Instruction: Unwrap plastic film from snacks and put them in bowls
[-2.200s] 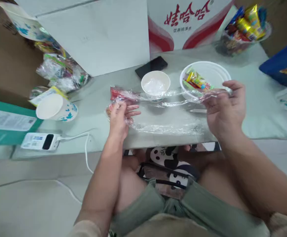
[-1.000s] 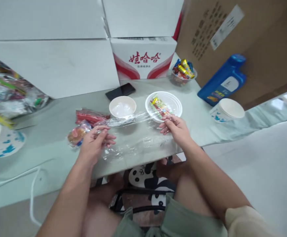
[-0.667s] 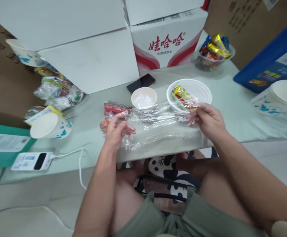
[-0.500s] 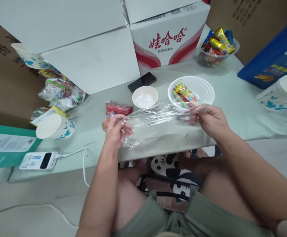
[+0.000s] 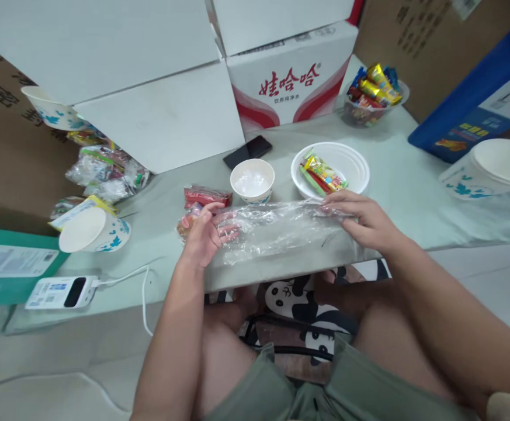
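A clear plastic bag (image 5: 276, 231) lies stretched along the front of the table, between my two hands. My left hand (image 5: 204, 234) is at its left end, fingers spread and touching the film. At the right end my right hand (image 5: 366, 219) rests with fingers stretched over the plastic and the thumb apart. Just behind the bag stand a paper cup (image 5: 253, 178) with clear film inside and a white plate (image 5: 355, 164) holding wrapped snacks (image 5: 323, 173). Beside my left hand lie a red packet (image 5: 206, 197) and a small snack pack (image 5: 187, 224), partly hidden by that hand.
A black phone (image 5: 248, 152) lies before the white carton (image 5: 296, 88). A bowl of wrapped sweets (image 5: 375, 96) is at the back right, near a blue bag (image 5: 469, 111) and paper cups (image 5: 474, 175). On the left are another cup (image 5: 101, 231), a cabled white device (image 5: 64, 292) and packets (image 5: 106, 172).
The bag, held up taut between both hands before, has come down onto the table. My fingers have loosened and straightened on it. The view has shifted slightly.
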Demonstrator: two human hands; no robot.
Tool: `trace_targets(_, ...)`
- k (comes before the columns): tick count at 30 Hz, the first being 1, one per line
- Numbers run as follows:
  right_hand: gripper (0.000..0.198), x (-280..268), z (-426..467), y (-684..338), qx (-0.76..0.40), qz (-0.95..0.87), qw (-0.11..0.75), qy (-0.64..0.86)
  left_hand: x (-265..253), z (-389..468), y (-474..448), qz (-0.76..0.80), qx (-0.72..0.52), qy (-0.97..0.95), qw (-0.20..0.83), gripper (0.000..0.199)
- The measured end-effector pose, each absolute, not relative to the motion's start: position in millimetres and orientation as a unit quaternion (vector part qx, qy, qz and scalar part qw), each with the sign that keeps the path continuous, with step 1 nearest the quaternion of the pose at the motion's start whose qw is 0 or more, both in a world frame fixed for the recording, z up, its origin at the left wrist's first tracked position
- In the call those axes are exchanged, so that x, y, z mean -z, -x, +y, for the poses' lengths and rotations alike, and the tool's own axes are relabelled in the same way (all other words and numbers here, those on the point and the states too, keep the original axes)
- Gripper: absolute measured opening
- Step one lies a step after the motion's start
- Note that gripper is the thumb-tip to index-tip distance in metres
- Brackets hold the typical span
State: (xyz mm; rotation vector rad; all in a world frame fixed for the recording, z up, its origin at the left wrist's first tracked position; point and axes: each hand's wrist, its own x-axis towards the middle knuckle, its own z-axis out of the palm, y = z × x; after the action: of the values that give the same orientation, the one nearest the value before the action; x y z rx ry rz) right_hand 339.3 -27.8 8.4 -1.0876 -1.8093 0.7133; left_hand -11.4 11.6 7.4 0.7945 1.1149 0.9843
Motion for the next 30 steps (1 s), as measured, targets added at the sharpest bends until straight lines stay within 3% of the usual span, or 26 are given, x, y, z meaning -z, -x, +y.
trace_targets(2, 0.029, -13, -32, -343, -0.32, -0.74, 0.416, 0.42, -6, 11, 6, 0.514, -0.415, -0.382, 0.647, 0.051)
trace_targets(5, 0.043, -13, -38, -349, -0.363, -0.727, 0.363, 0.456, -2, 9, -2, 0.55, -0.398, -0.444, 0.584, 0.037)
trace_targets(9, 0.05, -13, -44, -357, -0.267, -0.715, 0.26, 0.592, 1, 8, -9, 0.548, -0.414, -0.488, 0.539, 0.03)
trace_targets(12, 0.04, -29, -49, -353, -0.143, -0.69, 0.309, 0.639, -2, 7, -12, 0.537, -0.424, -0.487, 0.543, 0.033)
trace_targets(14, 0.028, -44, -49, -341, -0.131, -0.679, 0.382, 0.613, -5, 5, -12, 0.528, -0.432, -0.476, 0.555, 0.035)
trace_targets(17, 0.01, -55, -37, -311, -0.267, -0.674, 0.452, 0.52, -7, 1, -8, 0.499, -0.439, -0.46, 0.588, 0.037)
trace_targets(18, 0.012, -54, -31, -299, -0.33, -0.675, 0.447, 0.485, -7, 0, -6, 0.486, -0.437, -0.458, 0.602, 0.037)
trace_targets(21, 0.032, -44, -15, -266, -0.472, -0.709, 0.326, 0.41, -10, -4, 5, 0.451, -0.415, -0.463, 0.64, 0.036)
trace_targets(23, 0.02, -40, -12, -252, -0.504, -0.743, 0.218, 0.382, -15, -5, 13, 0.44, -0.405, -0.466, 0.652, 0.045)
trace_targets(25, 0.01, -41, -17, -250, -0.519, -0.743, 0.187, 0.379, -22, -7, 17, 0.433, -0.438, -0.451, 0.646, 0.064)
trace_targets(28, 0.022, -45, -30, -257, -0.581, -0.632, 0.293, 0.421, -27, -16, 9, 0.405, -0.533, -0.399, 0.626, 0.071)
trace_targets(30, 0.038, -43, -38, -258, -0.624, -0.527, 0.37, 0.443, -24, -24, -8, 0.38, -0.513, -0.373, 0.673, 0.068)
